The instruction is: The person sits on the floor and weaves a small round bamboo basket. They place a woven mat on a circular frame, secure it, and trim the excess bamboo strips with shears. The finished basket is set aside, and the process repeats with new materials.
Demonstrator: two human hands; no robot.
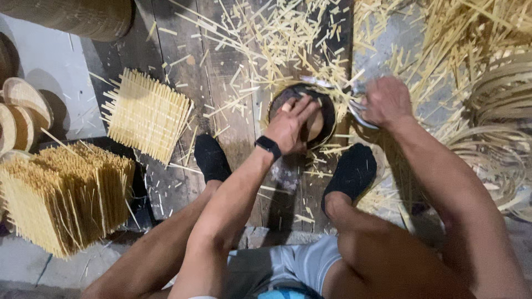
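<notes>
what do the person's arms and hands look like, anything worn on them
Both arms are bare, with no sleeves and no gloves. The left hand has a black band like a watch on its wrist. The right hand and its wrist wear nothing visible.

Dark plank floor (pixel 166 44) carries scattered bamboo slivers (pixel 277 39) and a woven mat (pixel 147 113).

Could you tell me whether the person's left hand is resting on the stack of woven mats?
No, the left hand presses on the round dark mould between the feet, apart from the woven mats.

Left hand (pixel 289 123) flat on round mould (pixel 303 113), right hand (pixel 385 101) gripping shears (pixel 357 108)
</notes>
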